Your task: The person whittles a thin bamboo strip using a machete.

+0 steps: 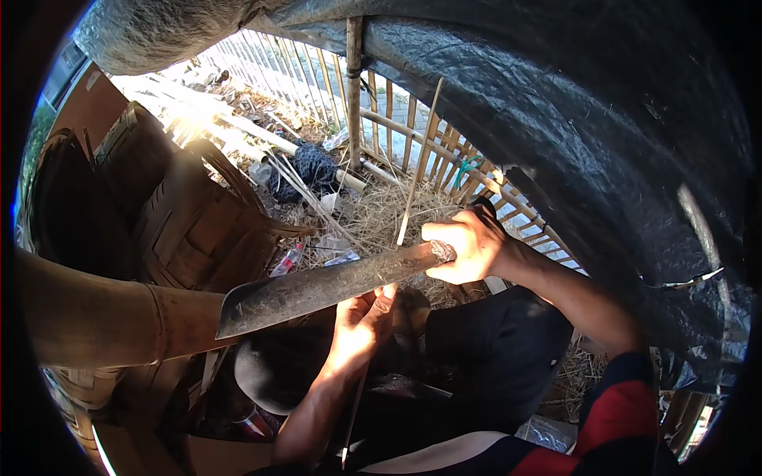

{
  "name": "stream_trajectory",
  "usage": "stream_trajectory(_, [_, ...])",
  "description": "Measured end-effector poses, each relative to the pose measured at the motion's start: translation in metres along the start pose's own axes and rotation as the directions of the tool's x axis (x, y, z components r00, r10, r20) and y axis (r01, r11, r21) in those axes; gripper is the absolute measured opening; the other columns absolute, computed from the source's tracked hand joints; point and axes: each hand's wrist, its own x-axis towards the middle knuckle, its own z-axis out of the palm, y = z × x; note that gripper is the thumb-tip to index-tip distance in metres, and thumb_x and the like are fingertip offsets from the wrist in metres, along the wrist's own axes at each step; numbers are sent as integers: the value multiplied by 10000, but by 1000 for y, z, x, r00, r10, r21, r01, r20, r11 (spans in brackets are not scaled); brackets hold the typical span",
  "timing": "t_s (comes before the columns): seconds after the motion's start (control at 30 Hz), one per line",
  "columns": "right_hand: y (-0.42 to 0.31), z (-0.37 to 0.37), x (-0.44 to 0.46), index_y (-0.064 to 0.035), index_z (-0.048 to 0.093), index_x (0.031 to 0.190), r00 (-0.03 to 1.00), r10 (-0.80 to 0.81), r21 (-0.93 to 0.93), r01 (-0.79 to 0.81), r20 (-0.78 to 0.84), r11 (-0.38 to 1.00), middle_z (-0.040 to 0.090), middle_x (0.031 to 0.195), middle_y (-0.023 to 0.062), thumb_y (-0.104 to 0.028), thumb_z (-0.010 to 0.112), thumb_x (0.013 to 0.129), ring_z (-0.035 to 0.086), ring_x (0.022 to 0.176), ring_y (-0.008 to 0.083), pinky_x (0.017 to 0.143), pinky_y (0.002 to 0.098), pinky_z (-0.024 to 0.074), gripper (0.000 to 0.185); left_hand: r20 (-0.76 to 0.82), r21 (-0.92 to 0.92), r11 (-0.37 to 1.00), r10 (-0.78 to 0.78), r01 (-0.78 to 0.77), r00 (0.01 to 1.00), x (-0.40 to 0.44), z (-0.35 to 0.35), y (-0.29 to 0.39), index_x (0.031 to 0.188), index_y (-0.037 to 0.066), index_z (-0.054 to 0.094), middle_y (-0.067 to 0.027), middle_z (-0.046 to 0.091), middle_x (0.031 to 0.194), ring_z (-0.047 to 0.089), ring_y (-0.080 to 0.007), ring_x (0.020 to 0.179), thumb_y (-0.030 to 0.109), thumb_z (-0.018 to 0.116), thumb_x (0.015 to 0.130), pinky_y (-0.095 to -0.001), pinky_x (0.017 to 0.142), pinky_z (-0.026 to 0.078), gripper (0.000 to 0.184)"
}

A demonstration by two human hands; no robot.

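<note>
My right hand [470, 244] is wrapped round the handle of a machete [317, 287]. Its broad, stained blade points left across the view, with the squared tip near a thick bamboo pole. Just under the blade, my left hand [361, 324] pinches a thin bamboo strip [419, 163]. The strip stands on a slant, rising past the blade towards the fence and running down beside my left forearm. The blade hides its middle part, so I cannot tell whether the edge touches it.
A thick bamboo pole [95, 321] juts in from the left, near woven bamboo baskets [202, 222]. Dry straw [381, 210] and litter cover the ground ahead. Beyond stands a bamboo fence [397, 131]. A black plastic sheet [603, 143] hangs close on the right.
</note>
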Motion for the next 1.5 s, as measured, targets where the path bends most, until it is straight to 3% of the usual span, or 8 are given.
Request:
stream_trajectory(0.13, [4, 18, 3, -176, 625, 846, 984, -103, -77, 92, -145, 993, 526, 575, 62, -344, 811, 601, 527, 508, 284, 527, 410, 392, 351, -29, -28, 997, -76, 75, 997, -1, 2, -4, 823, 162, 548, 86, 389, 570, 302, -27, 455, 311, 625, 932, -203, 412, 211, 200])
stream_trajectory(0.3, [10, 23, 2, -190, 619, 848, 1000, -24, -20, 23, -12, 1000, 538, 613, 49, -361, 800, 613, 538, 575, 261, 593, 395, 386, 342, 5, -23, 999, -25, 25, 1000, -3, 1, -9, 865, 145, 518, 82, 382, 567, 302, -27, 448, 295, 612, 940, -202, 398, 213, 192])
stream_trajectory(0.6, [57, 34, -14, -152, 701, 972, 941, -4, -57, -16, -337, 998, 595, 734, 99, -440, 801, 612, 589, 636, 262, 627, 386, 422, 471, 31, -51, 998, -37, 39, 999, -5, -7, -15, 963, 153, 494, 76, 392, 593, 292, -21, 438, 273, 603, 945, -189, 389, 204, 163])
stream_trajectory(0.97, [13, 31, 0, -185, 673, 985, 995, -96, -66, 97, 24, 993, 560, 751, 60, -451, 807, 615, 554, 750, 238, 752, 404, 375, 475, -74, -6, 990, -144, 144, 987, -5, -4, -12, 951, 158, 490, 81, 372, 588, 287, -23, 448, 290, 595, 950, -192, 390, 193, 168])
stream_trajectory(1.03, [13, 23, 3, -196, 667, 965, 996, 29, -78, -22, 90, 997, 555, 734, 44, -445, 798, 629, 558, 762, 239, 771, 402, 381, 439, -63, -7, 990, -142, 142, 988, -5, -6, -12, 952, 161, 487, 82, 369, 588, 280, -22, 448, 289, 589, 954, -192, 390, 191, 164])
stream_trajectory(1.2, [45, 34, -9, -187, 696, 1044, 987, 134, -90, -142, -89, 986, 622, 843, 83, -451, 781, 646, 622, 749, 255, 728, 385, 476, 485, -10, -23, 995, -101, 101, 995, -5, -11, -13, 969, 174, 472, 82, 366, 591, 269, -16, 444, 288, 572, 963, -190, 390, 191, 151])
stream_trajectory(1.43, [33, 34, -11, -175, 694, 980, 983, -157, -127, 145, -90, 981, 582, 733, 47, -445, 817, 590, 580, 682, 230, 670, 373, 421, 490, 6, -25, 992, -124, 125, 992, -5, -1, -14, 948, 160, 501, 84, 389, 615, 298, -20, 463, 314, 607, 941, -192, 398, 221, 186])
stream_trajectory(1.5, [30, 37, -10, -165, 675, 1008, 944, -296, -118, 280, -145, 953, 584, 739, 42, -491, 821, 557, 557, 686, 220, 716, 370, 379, 576, -179, -33, 974, -227, 225, 957, -9, 5, -19, 879, 153, 536, 85, 415, 637, 340, -24, 489, 332, 636, 921, -193, 418, 258, 209])
